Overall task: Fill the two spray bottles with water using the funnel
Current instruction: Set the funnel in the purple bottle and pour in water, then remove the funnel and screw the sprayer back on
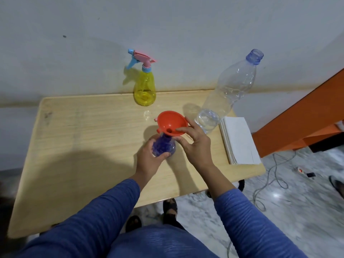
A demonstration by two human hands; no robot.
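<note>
The pale wooden bench (74, 146) lies bare on its left half — its right edge is crowded by a stack of white paper napkins (239, 140) and a tall clear plastic water bottle (229, 92), uncapped. At mid-bench the left hand (149, 159) wraps its grip around a blue translucent spray bottle (163, 147); the right hand (195, 144) pinches the rim of the orange plastic funnel (172, 125) seated in its neck, hiding it. A yellow spray bottle (144, 90) with its pink-and-blue trigger head stands near the far edge.

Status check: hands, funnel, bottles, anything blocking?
Left hand gripping blue spray bottle; right hand steadying orange funnel in its neck. Water bottle uncapped, nearly empty. Yellow spray bottle capped, behind. Nothing blocking.
</note>
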